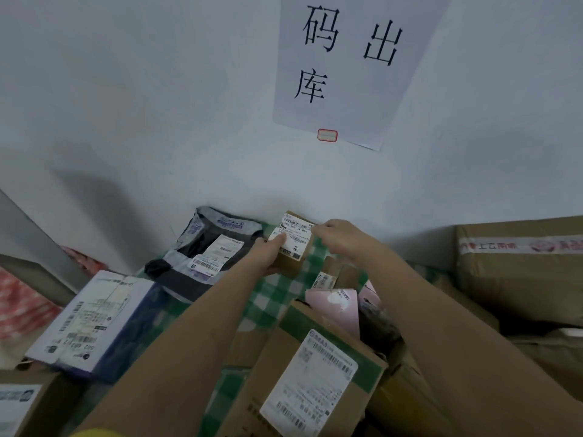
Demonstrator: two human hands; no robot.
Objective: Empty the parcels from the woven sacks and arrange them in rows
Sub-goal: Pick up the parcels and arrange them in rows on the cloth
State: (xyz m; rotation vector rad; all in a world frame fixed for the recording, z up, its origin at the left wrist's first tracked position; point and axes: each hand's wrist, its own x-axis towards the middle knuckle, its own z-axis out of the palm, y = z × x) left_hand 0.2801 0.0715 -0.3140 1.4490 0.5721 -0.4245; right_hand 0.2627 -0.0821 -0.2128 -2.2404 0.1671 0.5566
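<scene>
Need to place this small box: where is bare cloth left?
Bare green checked cloth shows between the grey poly mailer and the small labelled box both hands hold, running toward the blue-and-white box. Right of the box, cartons crowd together.

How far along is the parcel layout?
Early. Placed by the wall: a grey poly mailer and a blue-and-white box. In hand: both hands, left and right, hold a small brown box at the wall. Left: the jumbled pile, such as the green-taped carton.
</scene>
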